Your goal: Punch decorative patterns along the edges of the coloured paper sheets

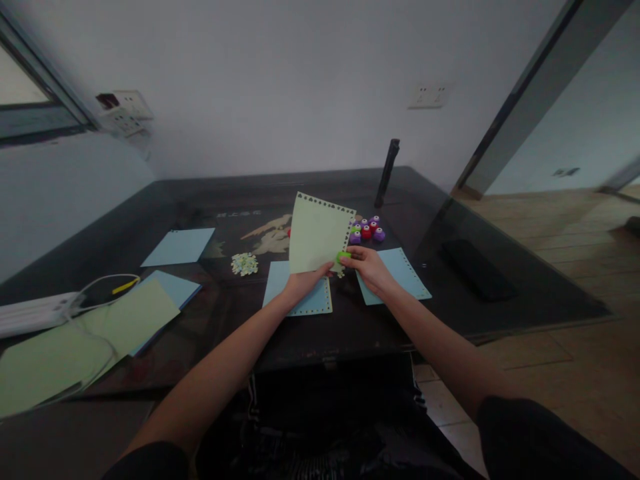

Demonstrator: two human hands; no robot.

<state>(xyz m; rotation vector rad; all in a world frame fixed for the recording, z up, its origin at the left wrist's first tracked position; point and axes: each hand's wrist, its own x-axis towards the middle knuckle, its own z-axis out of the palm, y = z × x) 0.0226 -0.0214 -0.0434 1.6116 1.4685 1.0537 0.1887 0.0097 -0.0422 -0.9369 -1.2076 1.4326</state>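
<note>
At twelve o'clock from the right hand [369, 265] sit punches [367, 232]; it pinches another punch [343, 256]; left hand [306, 284] grips a sheet [319, 232].

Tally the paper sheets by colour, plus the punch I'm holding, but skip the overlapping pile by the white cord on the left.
Pale green sheet: 1, in your left hand
Pale blue sheets: 3, lying on the table
Green punch: 1, in your right hand
Total: 5, though any hidden sheets underneath can't be counted
</note>
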